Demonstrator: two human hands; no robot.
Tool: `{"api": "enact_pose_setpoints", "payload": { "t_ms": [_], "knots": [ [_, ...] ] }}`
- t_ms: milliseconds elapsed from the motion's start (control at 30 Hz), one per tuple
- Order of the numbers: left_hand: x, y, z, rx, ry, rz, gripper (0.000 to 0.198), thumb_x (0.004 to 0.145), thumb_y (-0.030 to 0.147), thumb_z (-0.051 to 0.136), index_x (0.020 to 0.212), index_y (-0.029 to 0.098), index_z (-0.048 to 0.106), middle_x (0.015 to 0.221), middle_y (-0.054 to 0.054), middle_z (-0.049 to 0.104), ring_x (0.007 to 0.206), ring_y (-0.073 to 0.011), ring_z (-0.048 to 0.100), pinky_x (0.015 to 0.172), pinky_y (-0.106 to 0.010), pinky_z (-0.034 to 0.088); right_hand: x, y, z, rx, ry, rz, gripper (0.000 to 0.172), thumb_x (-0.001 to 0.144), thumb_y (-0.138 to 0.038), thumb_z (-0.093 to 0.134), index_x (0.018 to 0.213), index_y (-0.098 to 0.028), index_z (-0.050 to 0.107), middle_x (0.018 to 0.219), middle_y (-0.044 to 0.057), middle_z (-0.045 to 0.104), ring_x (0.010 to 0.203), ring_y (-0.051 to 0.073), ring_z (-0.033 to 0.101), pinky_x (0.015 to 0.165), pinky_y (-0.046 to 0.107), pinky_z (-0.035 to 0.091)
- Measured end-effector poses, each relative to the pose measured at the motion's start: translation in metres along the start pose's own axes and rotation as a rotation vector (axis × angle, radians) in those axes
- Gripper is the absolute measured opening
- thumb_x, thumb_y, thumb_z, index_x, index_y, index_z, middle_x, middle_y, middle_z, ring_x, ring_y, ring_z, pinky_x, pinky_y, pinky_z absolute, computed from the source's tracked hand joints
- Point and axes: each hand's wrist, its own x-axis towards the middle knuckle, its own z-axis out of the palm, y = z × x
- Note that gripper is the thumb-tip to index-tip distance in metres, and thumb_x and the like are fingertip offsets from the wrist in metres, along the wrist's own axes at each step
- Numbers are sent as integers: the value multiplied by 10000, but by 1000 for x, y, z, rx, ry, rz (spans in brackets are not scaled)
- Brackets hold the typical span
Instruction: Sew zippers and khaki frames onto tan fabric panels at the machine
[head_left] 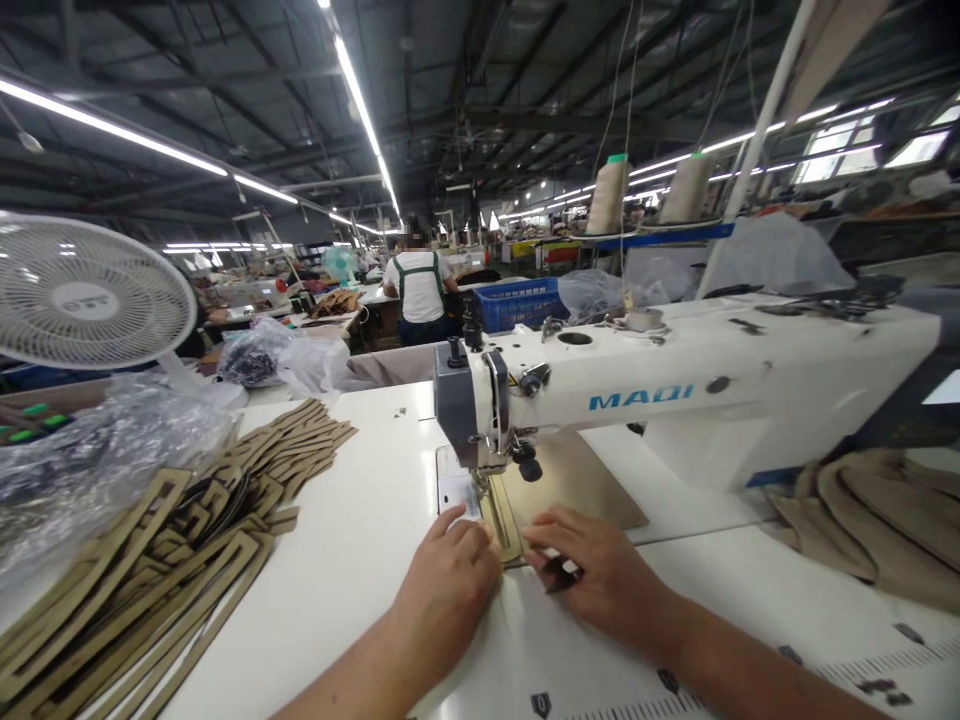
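Observation:
A white MAQI sewing machine [675,390] stands on a white table [360,540]. Under its presser foot lies a tan fabric piece [555,485] with a strip edge [501,525]. My left hand [450,585] rests just left of the needle, fingers curled and pressed down on the strip. My right hand [600,570] lies to the right of the foot, fingers pressed flat on the tan piece, with a small dark object [562,575] under its fingers.
A pile of tan cut-out frame pieces [172,560] covers the table's left side beside crumpled clear plastic [97,460] and a white fan [82,295]. Folded tan fabric [877,515] lies at right. Thread cones [609,195] stand behind; a person [418,285] works farther back.

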Motion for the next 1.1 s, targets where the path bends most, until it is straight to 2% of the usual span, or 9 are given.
{"api": "enact_pose_setpoints", "payload": {
  "t_ms": [67,133,233,400,633,800,900,967,1100],
  "knots": [
    [0,0,-1,4,-4,-9,160,879,110,433,929,167,574,858,-44,641,819,-166,609,959,-407,425,-2,2,3,-28,-1,13,199,865,-202,449,963,-156,616,996,114,625,787,180,625,679,293,493],
    [0,0,-2,37,-13,5,189,879,112,432,1011,166,556,873,-50,633,833,-174,603,958,-421,424,-4,5,6,-74,-14,9,216,868,-200,432,944,-153,628,1074,143,620,839,208,640,712,330,518],
    [1,1,-4,101,-46,32,270,861,119,445,1118,163,518,887,-63,617,844,-197,590,960,-464,414,-5,6,9,-100,-23,-5,253,875,-196,409,935,-148,650,1070,154,638,864,230,652,733,359,536],
    [3,2,-4,110,-63,30,242,836,123,457,1058,174,541,847,-55,597,820,-202,574,993,-483,376,-4,4,9,-102,-15,-26,268,865,-185,409,928,-147,667,1063,152,650,867,241,659,730,361,548],
    [-1,2,-1,82,-22,12,214,873,135,423,1045,186,538,874,-53,598,834,-195,579,965,-461,413,-3,4,7,-61,6,-15,250,874,-208,430,908,-139,667,1063,154,648,895,230,651,767,344,536],
    [-2,4,-2,35,6,-13,184,887,131,443,1024,166,560,879,-57,633,835,-188,607,924,-421,458,1,-5,4,-73,-63,-100,275,877,-173,423,1057,-147,629,1118,132,633,914,217,649,778,325,533],
    [-4,7,0,-15,61,-48,168,898,127,438,967,185,581,941,-50,657,880,-171,627,938,-401,453,4,-12,6,-99,-90,-83,258,844,-118,441,977,-163,658,1081,109,655,873,195,661,779,291,528],
    [-7,9,2,-12,101,-80,162,890,122,455,944,194,590,987,-50,662,941,-190,623,944,-421,446,6,-15,9,-125,-93,-45,248,800,-80,467,918,-167,668,1072,98,660,856,196,666,764,284,530],
    [-8,12,5,31,113,-108,176,871,96,460,924,185,602,977,-66,666,959,-217,621,936,-457,441,6,-17,12,-157,-104,-9,265,768,-58,481,920,-165,670,1086,96,656,832,210,672,708,292,542]
  ]
}}
